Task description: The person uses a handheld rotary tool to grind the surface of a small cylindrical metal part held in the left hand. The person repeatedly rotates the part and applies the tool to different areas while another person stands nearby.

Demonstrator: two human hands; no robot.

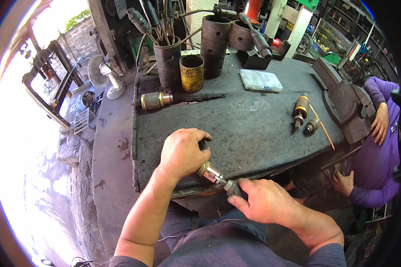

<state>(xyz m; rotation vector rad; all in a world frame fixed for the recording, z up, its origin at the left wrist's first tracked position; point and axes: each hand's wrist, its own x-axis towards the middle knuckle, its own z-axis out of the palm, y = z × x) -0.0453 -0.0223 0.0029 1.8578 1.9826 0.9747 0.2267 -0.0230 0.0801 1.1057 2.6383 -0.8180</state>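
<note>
Over the front edge of the dark metal workbench (pixel 187 133), my left hand (pixel 182 153) is closed around a motor armature (pixel 211 172). Its brass-coloured winding and shiny shaft stick out below my fingers, slanting down to the right; the rest is hidden in my palm. At the shaft's end my right hand (pixel 267 200) pinches a dark grey metal collar-like part (pixel 232 188). This part seems to sit on the shaft, though its inside is hidden. Another armature (pixel 155 100) lies at the bench's left edge. A third armature (pixel 301 109) lies at the right beside a small metal drive part (pixel 312 126).
Behind stand a metal cylinder of tools (pixel 168 62), a yellow can (pixel 191 73) and a clear plastic case (pixel 261 80). A thin orange strip (pixel 325 129) lies near the vise (pixel 349 107). A person in purple (pixel 378 164) is at the right. A fan (pixel 104 75) stands left.
</note>
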